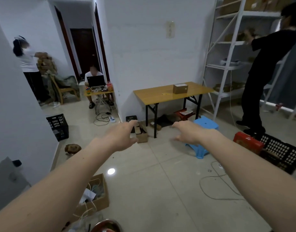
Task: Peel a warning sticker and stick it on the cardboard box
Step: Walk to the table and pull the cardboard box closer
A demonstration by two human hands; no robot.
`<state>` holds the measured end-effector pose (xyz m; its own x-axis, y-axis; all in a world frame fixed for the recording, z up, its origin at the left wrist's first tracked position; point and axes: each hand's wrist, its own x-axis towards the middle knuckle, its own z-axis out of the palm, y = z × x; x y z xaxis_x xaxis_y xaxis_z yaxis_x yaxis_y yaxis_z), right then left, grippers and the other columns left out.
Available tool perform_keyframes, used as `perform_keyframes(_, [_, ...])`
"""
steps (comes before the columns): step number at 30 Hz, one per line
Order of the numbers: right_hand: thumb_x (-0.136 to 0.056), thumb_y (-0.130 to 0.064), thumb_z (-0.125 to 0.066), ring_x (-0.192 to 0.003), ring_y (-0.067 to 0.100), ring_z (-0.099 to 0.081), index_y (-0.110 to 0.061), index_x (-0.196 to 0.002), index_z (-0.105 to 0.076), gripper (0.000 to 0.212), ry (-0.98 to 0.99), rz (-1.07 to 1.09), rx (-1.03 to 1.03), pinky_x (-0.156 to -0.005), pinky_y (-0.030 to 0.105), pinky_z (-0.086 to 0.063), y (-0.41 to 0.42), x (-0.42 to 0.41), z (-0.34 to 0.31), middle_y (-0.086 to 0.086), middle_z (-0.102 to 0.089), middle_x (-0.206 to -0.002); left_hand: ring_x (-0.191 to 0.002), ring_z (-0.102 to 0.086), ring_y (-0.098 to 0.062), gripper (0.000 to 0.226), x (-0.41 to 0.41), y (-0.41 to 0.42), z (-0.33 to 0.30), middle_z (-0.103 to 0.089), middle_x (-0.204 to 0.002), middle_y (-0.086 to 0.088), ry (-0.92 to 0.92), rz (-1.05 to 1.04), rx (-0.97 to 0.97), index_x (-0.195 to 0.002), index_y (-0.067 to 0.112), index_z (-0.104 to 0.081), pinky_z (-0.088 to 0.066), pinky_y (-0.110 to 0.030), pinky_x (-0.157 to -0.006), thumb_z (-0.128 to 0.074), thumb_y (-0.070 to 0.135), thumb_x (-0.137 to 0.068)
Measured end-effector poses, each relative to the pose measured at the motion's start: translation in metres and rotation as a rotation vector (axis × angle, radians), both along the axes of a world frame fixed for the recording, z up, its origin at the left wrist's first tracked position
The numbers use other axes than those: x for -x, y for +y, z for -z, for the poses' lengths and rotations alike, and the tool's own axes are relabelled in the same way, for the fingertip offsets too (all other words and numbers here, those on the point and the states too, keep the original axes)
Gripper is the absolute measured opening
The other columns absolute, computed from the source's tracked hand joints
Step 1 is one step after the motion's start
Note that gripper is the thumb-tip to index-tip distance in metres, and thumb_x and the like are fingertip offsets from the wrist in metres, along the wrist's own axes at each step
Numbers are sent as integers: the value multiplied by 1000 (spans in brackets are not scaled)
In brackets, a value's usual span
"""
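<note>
A small cardboard box (180, 88) stands on a yellow folding table (154, 96) against the far wall. A small yellow sticker sheet (164, 94) lies on the tabletop left of the box. My left hand (122, 136) and my right hand (188, 131) are stretched out in front of me, well short of the table, above the tiled floor. Both hands are empty with fingers apart.
A blue plastic stool (202, 136) stands before the table, small boxes (141, 133) by its left leg. Black crates (281, 151) and a red box (248, 142) sit right, beside a person at white shelves (227, 52). Cord (215, 186) lies on the floor. An open carton (95, 195) is near left.
</note>
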<state>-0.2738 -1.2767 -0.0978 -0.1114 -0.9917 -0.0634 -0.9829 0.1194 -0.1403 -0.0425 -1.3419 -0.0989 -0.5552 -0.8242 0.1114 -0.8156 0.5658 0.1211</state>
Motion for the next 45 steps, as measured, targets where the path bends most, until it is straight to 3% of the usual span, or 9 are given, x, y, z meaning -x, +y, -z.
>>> perform_keyframes(11, [-90, -34, -56, -126, 28, -48, -18, -139, -38, 55, 17, 108, -39, -99, 39, -43, -158, 30, 0, 8, -49, -140, -126, -47, -23, 50, 39, -194, 1, -50, -138, -2, 7, 78, -72, -138, 22, -42, -44, -38, -99, -56, 33, -90])
perform_keyframes(14, [-89, -35, -56, -123, 28, -50, -19, -138, -38, 55, 15, 120, -58, -97, 40, -45, -202, 50, 8, 8, -50, -138, -113, -57, -24, 30, 60, -238, 11, -61, -126, -3, 55, 100, -43, -121, 20, -60, -49, -37, -87, -52, 26, -92])
perform_keyframes(17, [-89, -34, -56, -122, 28, -51, -20, -138, -38, 54, 1, 106, -61, -97, 41, -46, -250, 75, 17, 8, -51, -138, -97, -64, -27, 24, 87, -283, 18, -70, -108, -8, 62, 106, -25, -105, 14, -66, -48, -35, -73, -47, 19, -92])
perform_keyframes(21, [-90, -34, -56, -124, 26, -49, -19, -138, -40, 53, -13, 72, -42, -97, 38, -45, -318, 121, 21, 7, -51, -139, -99, -62, -23, 26, 142, -345, 14, -68, -113, -2, 13, 139, -33, -114, 20, -64, -54, -37, -79, -50, 25, -93])
perform_keyframes(29, [-90, -33, -55, -118, 25, -53, -18, -136, -43, 50, -19, 82, 9, -94, 39, -48, -447, 239, 10, 7, -55, -133, -115, -56, -22, 34, 267, -463, -2, -60, -129, -2, 23, 171, -39, -127, 20, -56, -48, -33, -87, -50, 30, -95])
perform_keyframes(34, [-90, -34, -54, -120, 26, -52, -20, -137, -42, 50, -47, 66, -3, -95, 42, -48, -523, 281, 16, 7, -53, -135, -108, -58, -22, 30, 307, -529, 9, -62, -120, -2, -22, 150, -50, -120, 18, -61, -37, -26, -69, -46, 30, -96])
perform_keyframes(40, [-90, -34, -54, -119, 22, -52, -20, -135, -44, 48, -51, 65, -20, -95, 38, -47, -617, 333, 34, 4, -54, -133, -120, -53, -21, 40, 365, -644, 30, -55, -135, 0, -29, 164, -101, -131, 23, -52, -46, -32, -90, -49, 36, -94])
perform_keyframes(45, [-91, -35, -53, -110, 21, -53, -19, -131, -47, 43, -44, 107, -46, -82, 31, -43, -711, 377, 35, 5, -55, -131, -126, -49, -22, 40, 410, -747, 40, -52, -137, 0, -23, 209, -114, -131, 24, -51, -44, -34, -98, -51, 38, -93])
